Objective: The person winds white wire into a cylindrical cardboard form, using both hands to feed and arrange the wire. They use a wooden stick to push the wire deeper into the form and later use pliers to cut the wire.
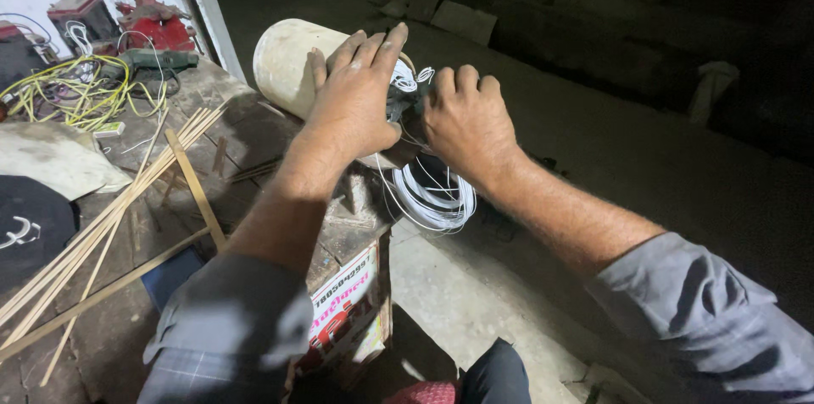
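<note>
Right now my left hand [354, 94] lies flat with fingers spread over a dark part at the frame's centre, and my right hand [465, 118] is clenched around the same part, where white wire [432, 196] loops down just below my knuckles. Behind my left hand lies a pale cylinder [287, 61] on the worn workbench [246, 128]; thin wooden sticks [110, 217] cross the left, and yellow wire [76, 94] tangles at upper left.
</note>
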`<act>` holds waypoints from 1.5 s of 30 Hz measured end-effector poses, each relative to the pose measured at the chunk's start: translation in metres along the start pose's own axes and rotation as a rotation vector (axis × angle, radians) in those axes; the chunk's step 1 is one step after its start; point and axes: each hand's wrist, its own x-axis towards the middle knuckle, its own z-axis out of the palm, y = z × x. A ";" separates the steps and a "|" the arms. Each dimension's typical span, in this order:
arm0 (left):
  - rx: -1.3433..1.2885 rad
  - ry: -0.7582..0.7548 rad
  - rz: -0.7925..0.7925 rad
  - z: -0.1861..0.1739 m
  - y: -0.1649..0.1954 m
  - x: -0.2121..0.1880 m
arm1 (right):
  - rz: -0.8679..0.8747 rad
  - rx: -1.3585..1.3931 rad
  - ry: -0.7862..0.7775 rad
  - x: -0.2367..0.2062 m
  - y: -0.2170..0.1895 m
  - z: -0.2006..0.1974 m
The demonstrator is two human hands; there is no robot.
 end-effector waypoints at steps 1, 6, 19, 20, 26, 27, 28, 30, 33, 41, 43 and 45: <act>0.008 0.010 -0.011 0.002 0.002 0.001 | -0.006 -0.017 -0.001 0.002 0.001 0.001; 0.228 0.060 -0.175 0.013 0.024 0.014 | -0.006 -0.001 0.041 0.008 0.006 0.001; 0.597 0.426 -0.109 0.036 0.020 0.007 | -0.033 0.027 0.074 0.003 0.011 -0.004; 0.583 0.346 -0.108 0.032 0.022 0.006 | -0.030 0.034 0.069 0.002 0.011 -0.004; 0.332 0.006 -0.107 -0.005 0.026 0.006 | 0.054 0.194 0.009 -0.009 0.013 -0.008; 0.311 -0.010 -0.099 -0.009 0.025 0.005 | 0.086 0.250 -0.017 -0.009 0.010 -0.009; 0.289 -0.024 -0.096 -0.012 0.023 0.003 | 0.113 0.306 -0.043 -0.008 0.008 -0.009; 0.268 -0.004 -0.075 -0.015 0.020 0.002 | 0.145 0.329 -0.052 0.002 -0.002 -0.009; 0.245 -0.002 -0.059 -0.018 0.016 -0.001 | 0.155 0.338 -0.047 0.010 -0.008 -0.012; 0.239 -0.063 -0.081 -0.017 0.010 0.001 | 0.255 0.367 -0.084 -0.035 -0.016 -0.018; 0.210 -0.056 -0.079 -0.014 0.006 0.002 | 0.317 0.411 -0.019 -0.031 -0.028 -0.012; 0.209 -0.056 -0.077 -0.010 0.003 0.002 | 0.311 0.385 -0.033 -0.016 -0.043 -0.003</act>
